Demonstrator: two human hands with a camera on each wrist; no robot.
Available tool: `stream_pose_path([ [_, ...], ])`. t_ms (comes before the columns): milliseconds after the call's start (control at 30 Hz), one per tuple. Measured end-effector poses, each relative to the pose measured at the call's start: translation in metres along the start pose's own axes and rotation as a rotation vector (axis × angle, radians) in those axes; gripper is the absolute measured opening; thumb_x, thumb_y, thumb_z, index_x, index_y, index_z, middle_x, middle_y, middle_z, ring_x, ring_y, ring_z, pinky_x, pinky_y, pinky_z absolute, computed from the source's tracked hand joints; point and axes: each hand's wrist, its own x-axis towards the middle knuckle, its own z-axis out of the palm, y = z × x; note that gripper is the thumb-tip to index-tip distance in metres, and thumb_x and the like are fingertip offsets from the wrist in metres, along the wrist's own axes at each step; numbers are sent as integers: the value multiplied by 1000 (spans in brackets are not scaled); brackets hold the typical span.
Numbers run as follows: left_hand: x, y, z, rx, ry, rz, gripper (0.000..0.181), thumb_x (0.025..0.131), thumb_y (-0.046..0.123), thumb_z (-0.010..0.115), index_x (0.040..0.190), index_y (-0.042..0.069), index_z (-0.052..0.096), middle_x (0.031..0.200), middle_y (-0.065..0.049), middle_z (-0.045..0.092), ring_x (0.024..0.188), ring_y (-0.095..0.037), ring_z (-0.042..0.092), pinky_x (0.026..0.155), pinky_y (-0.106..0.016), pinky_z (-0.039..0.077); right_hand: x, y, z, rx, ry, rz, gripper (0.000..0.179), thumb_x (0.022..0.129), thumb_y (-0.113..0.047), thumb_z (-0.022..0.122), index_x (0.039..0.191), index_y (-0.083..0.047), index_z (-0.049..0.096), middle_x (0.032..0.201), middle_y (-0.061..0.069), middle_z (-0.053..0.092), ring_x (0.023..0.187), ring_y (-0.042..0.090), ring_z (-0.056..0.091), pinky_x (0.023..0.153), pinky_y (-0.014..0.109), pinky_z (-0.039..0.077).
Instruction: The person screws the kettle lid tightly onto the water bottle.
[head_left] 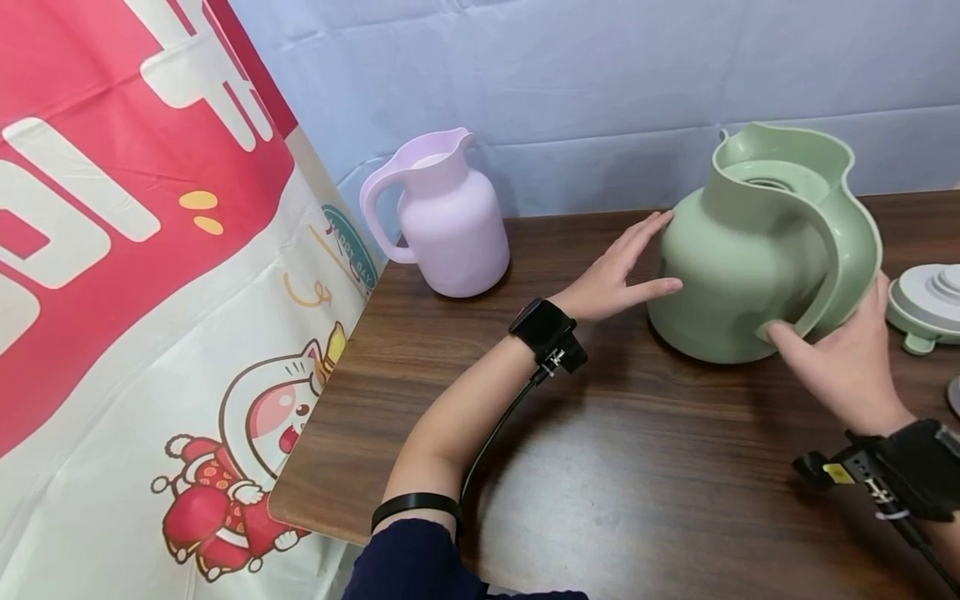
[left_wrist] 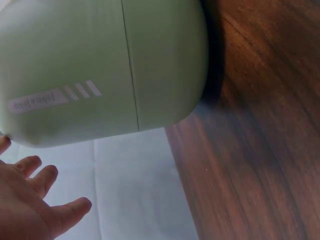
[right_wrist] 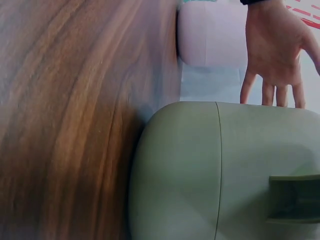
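A green thermos jug [head_left: 723,267] stands upright on the wooden table, its top uncovered and its handle [head_left: 855,275] turned towards me. My left hand [head_left: 611,275] is at its left side, fingers spread and straight, fingertips touching or nearly touching the wall. My right hand [head_left: 851,358] is at the lower end of the handle. Its thumb lies against the handle's foot, and its other fingers are hidden behind. In the right wrist view, my left hand [right_wrist: 275,55] shows beyond the jug, while the right hand is out of sight.
A lilac thermos jug [head_left: 453,225] stands at the back left of the table [head_left: 600,475]. At the right edge lies a green and white lid [head_left: 926,304], with part of a grey item [head_left: 954,395] nearer me. A pale blue cloth [head_left: 600,83] hangs behind, a printed red and white cloth [head_left: 97,400] to the left.
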Motion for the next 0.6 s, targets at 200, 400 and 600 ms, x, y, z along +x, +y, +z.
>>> stream_pose_path([
  [200,-1,9,-10,-45,-9,6,79,94,27,58,153,21,5,156,10,-2,133,13,-2,106,-19,19,-5,-6,4,27,-5,25,85,68,11,63,145,-14,36,127,-15,29,115,1,27,95,19,19],
  [400,8,3,-12,-67,2,3,74,96,25,54,153,20,6,157,7,-2,133,12,-2,105,-20,22,-8,-7,7,44,-31,11,84,69,12,63,144,-12,36,126,-13,30,116,3,26,93,17,20],
  [600,19,-6,-11,-35,38,52,72,98,23,49,154,22,4,157,8,-1,133,14,-3,107,-19,16,-10,-8,12,71,-35,-32,82,67,15,63,142,-8,39,124,-15,37,117,7,26,94,18,19],
])
